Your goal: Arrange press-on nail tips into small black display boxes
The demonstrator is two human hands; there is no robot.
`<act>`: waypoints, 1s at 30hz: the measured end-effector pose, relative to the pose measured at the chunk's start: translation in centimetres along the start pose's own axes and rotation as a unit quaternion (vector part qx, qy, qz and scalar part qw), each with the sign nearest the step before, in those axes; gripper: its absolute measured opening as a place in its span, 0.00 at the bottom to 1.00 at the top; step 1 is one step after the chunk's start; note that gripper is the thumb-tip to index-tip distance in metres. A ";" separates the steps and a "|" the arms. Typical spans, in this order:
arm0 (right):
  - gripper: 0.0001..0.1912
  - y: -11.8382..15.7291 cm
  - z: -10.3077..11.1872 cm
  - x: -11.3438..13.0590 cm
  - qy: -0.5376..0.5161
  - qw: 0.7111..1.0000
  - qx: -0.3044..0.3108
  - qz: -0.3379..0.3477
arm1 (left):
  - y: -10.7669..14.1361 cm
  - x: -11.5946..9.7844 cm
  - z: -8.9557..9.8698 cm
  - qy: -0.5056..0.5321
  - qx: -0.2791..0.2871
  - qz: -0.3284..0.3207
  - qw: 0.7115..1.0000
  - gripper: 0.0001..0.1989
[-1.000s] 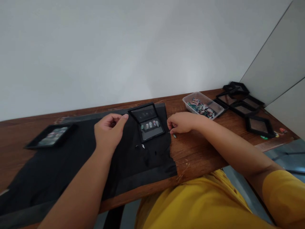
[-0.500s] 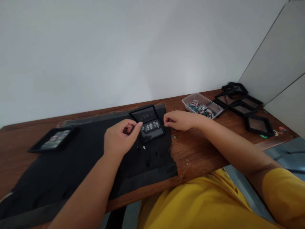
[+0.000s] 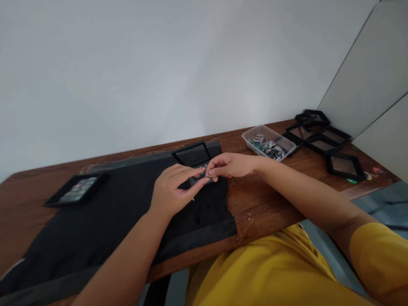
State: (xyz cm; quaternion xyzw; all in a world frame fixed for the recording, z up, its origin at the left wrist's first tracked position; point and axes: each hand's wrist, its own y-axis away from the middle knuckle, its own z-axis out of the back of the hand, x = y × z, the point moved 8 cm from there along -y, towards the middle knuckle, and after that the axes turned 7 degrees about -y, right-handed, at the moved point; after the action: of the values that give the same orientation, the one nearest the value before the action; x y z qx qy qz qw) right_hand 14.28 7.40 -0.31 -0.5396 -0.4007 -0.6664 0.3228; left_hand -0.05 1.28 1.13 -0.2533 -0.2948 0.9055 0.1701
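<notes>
Over the black case, back from the tabletop's front edge, the right hand pinches a small piece; the left hand's grip is unclear.

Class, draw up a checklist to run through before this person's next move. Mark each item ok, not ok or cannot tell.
1. Black case lid raised: ok.
2. Left hand and right hand both at the case: ok.
3. Something firmly in the right hand's grip: cannot tell, too small.
4. Case interior in clear view: not ok, the hands cover most of it.
5. Plastic tub uncovered, small pieces showing: ok.
</notes>
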 end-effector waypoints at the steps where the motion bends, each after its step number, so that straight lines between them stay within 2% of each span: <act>1: 0.12 -0.1 0.1 0.0 -0.005 1.000 -0.002 0.006 | 0.0 -0.2 0.2 0.004 -0.007 0.000 1.000 0.13; 5: 0.10 -0.4 0.1 0.0 -0.017 0.999 -0.005 0.041 | 0.1 -0.6 0.4 0.002 -0.004 0.023 1.000 0.12; 9: 0.07 -0.6 0.4 -0.1 -0.003 0.995 -0.031 0.090 | 0.3 0.4 0.3 0.014 -0.005 0.072 0.997 0.14; 11: 0.05 -0.5 0.6 0.1 0.051 0.989 -0.053 0.125 | 0.5 1.7 -0.4 0.043 0.006 0.119 0.992 0.16; 15: 0.09 0.0 0.7 0.5 0.219 0.958 -0.088 0.160 | 1.1 3.8 -2.5 0.107 0.073 0.196 0.972 0.19; 17: 0.12 0.1 0.5 0.5 0.269 0.946 -0.090 0.157 | 1.0 3.8 -2.4 0.103 0.065 0.194 0.974 0.18; 21: 0.16 0.1 0.0 0.5 0.292 0.940 -0.082 0.158 | 0.7 2.8 -1.2 0.075 0.029 0.154 0.985 0.16; 30: 0.19 0.2 -0.6 0.8 0.277 0.939 -0.090 0.182 | 0.7 2.6 -1.2 0.082 0.051 0.129 0.987 0.12</act>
State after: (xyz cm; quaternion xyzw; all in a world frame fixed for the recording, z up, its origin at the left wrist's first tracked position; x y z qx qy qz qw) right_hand 14.00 6.81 0.44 -0.4238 -0.1289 -0.7527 0.4870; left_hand -1.60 2.45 -1.10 -0.3538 -0.1985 0.9097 0.0885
